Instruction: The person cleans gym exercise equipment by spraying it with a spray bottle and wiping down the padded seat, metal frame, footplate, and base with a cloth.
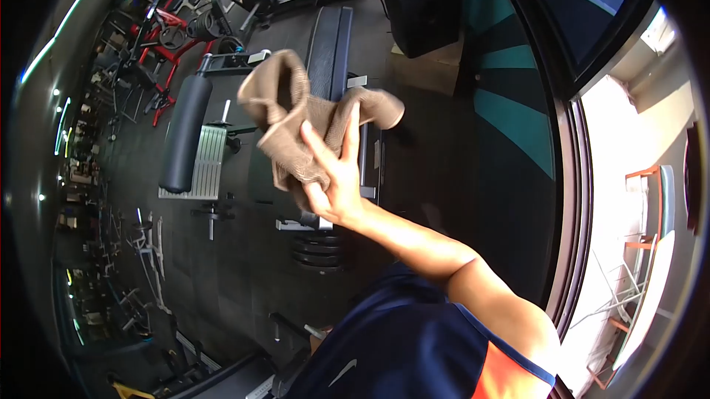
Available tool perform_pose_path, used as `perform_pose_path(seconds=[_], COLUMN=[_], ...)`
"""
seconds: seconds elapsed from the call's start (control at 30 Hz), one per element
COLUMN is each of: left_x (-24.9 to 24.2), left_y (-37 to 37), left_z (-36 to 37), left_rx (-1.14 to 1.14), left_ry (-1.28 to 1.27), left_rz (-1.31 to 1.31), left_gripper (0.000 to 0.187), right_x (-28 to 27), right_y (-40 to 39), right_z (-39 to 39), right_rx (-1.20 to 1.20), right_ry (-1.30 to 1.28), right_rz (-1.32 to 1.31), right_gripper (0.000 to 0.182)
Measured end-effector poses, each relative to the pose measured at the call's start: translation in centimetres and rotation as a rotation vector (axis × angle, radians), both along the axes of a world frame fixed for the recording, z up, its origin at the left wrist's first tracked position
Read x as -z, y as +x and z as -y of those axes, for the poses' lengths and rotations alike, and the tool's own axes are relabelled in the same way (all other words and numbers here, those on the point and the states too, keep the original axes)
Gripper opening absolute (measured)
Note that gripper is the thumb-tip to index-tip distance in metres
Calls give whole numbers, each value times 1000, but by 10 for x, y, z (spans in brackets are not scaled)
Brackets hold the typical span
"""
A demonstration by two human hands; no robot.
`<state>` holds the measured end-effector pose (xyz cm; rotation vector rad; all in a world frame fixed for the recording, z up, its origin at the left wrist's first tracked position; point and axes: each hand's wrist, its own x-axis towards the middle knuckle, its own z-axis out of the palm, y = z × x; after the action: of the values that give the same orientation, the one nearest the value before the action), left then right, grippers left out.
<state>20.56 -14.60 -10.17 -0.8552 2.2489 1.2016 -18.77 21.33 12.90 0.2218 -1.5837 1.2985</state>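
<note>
My right hand (340, 184) is closed on a crumpled brown cloth (285, 140), raised in front of me at mid-view. Two fingers stretch over the fabric, and the thumb lies along its lower side. Folds of the cloth stick out to the left and right, slightly blurred. Behind it runs a long dark padded bench (325, 48). Of my left hand (317, 343), only a small patch of skin shows at the bottom, beside a light grey handle (313, 331); its fingers are hidden behind my dark blue shirt.
A black roller pad (187, 133) and a slatted metal plate (210, 159) stand left of the bench. Weight plates (316, 251) are stacked below it. Red gym machines (159, 51) fill the upper left. A big black box (421, 7) stands upper right, near a window frame (577, 199).
</note>
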Motion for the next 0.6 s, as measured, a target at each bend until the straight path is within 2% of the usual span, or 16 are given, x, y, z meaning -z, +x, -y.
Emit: perform_pose_path(seconds=[0.03, 0.07, 0.1, 0.13, 0.2, 0.27, 0.3, 0.4, 0.47, 0.53, 0.6], left_x=[-3, -5, -7, -10, -17, -23, -25, -31, -33, -36, -36], left_y=[-4, -9, -14, -18, -30, -39, -45, -60, -67, -73, -80], left_z=[-3, -6, -8, -11, -18, -28, -35, -57, -73, -88, -100], left_rx=[-1, -5, -13, -25, -49, -75, -85, -101, -97, -86, -78], left_ry=[3, 6, 5, 3, 2, 2, 2, 0, -3, -5, -5], left_rz=[0, -5, -10, -17, -28, -29, -26, -2, 23, 48, 65], left_gripper=[32, 33, 33, 33, 34, 35, 35, 36, 37, 37, 38], right_x=[-13, -26, -46, -50, -65, -76, -72, -47, -28, -24, -11], right_y=[-8, -25, -43, -71, -132, -163, -156, -110, -73, -58, -87], right_z=[-16, -38, -57, -75, -108, -120, -116, -101, -85, -76, -93], right_rx=[-87, -121, -199, -276, -229, -297, -209, -247, -347, -468, -423], right_ry=[-78, -45, -104, -111, -56, -199, -148, -119, -155, -337, -321], right_rz=[35, -16, 49, 224, 429, 309, 215, -117, -136, -112, -42], right_gripper=[63, 63, 55, 48, 42, 40, 40, 26, 26, 24, 25])
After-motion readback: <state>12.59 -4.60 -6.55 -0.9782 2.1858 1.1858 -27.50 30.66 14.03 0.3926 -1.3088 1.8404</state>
